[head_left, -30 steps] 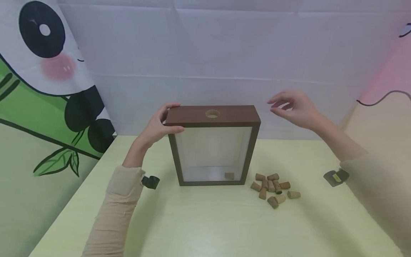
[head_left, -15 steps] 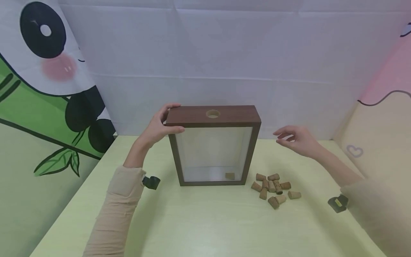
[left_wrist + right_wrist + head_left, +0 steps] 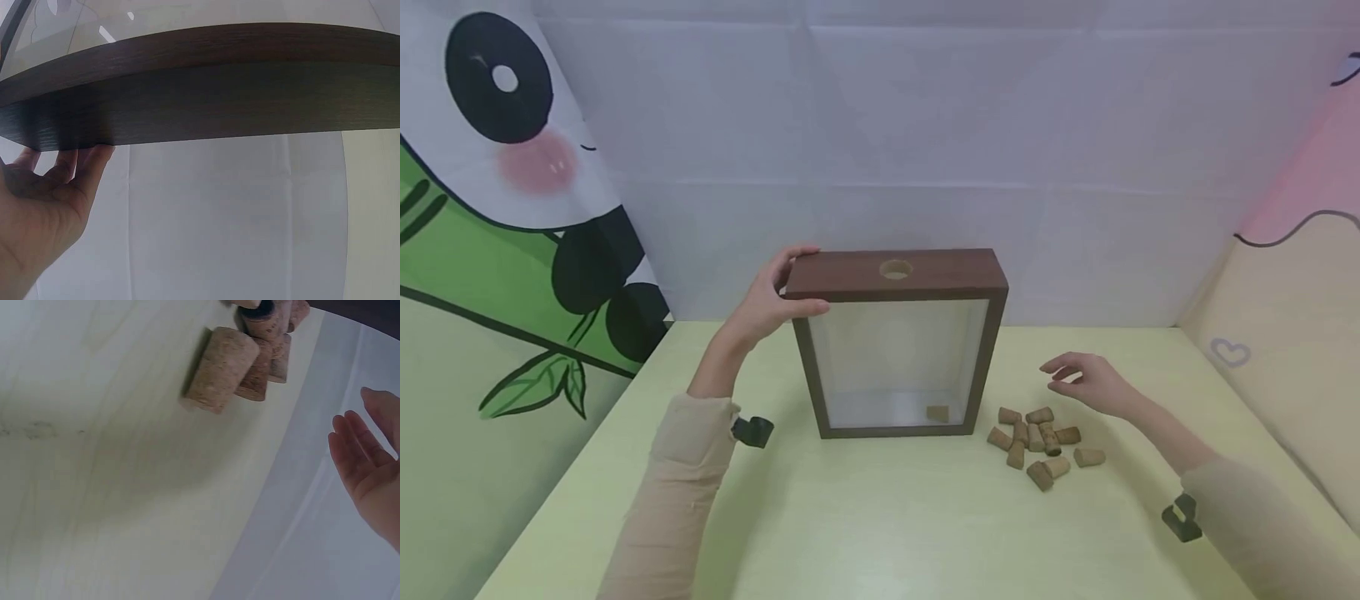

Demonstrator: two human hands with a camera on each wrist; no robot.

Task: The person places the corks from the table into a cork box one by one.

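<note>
The left hand has its grip on the top left corner of the wooden box frame, thumb on the front edge and fingers curled over the top. The frame stands upright on the table, a round hole in its top and one cork lying inside behind the glass at the bottom. The right hand hovers with its grip loose and holding nothing, fingers relaxed, just above the pile of corks, which lies at 4 o'clock from the frame.
</note>
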